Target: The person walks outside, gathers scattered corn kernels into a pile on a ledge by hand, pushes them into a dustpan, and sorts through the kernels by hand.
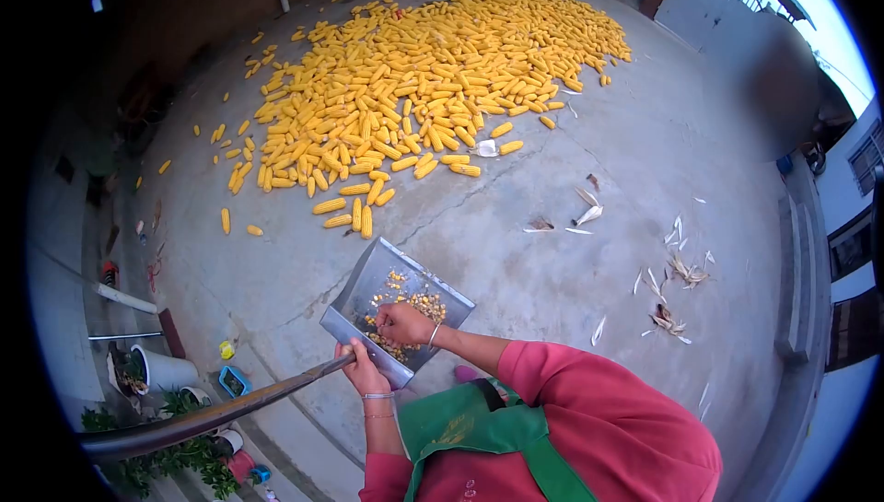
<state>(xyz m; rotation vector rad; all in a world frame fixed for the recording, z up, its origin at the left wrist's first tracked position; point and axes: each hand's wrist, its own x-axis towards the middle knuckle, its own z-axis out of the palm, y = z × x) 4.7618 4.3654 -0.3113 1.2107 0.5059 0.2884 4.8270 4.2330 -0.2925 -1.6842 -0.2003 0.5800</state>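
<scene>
My left hand (366, 373) is closed round the lower end of a long handle (230, 405), right beside the metal pan of a shovel (354, 318). The shovel's pan is tilted and holds loose corn kernels (426, 304) mixed with bits of debris. Inside the pan, my right hand (403, 324) is among the kernels with its fingers curled together. Whatever is between those fingertips is hidden.
A wide heap of yellow corn cobs (433, 69) covers the concrete floor ahead, with stray cobs at its edges. Dry husks (668, 318) lie to the right. Potted plants (189, 447) and a white bucket (166, 368) stand at lower left. Steps (796, 272) run along the right wall.
</scene>
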